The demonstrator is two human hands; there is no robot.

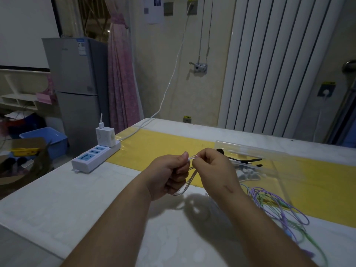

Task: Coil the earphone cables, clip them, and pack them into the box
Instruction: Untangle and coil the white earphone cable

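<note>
Above the table's middle, my left hand grips a bundle of white earphone cable, whose loops hang below the fist. My right hand pinches the same cable's upper end right beside the left thumb. A clear plastic box lies open to the right, behind my right hand, with black clips and white earphones in it. Loose purple and green earphone cables lie tangled on the table to the right of my right forearm.
A white power strip with a plugged charger lies at the table's left edge, its cord running to the wall. A yellow strip crosses the white table. A fridge, blue bin and cardboard box stand on the left.
</note>
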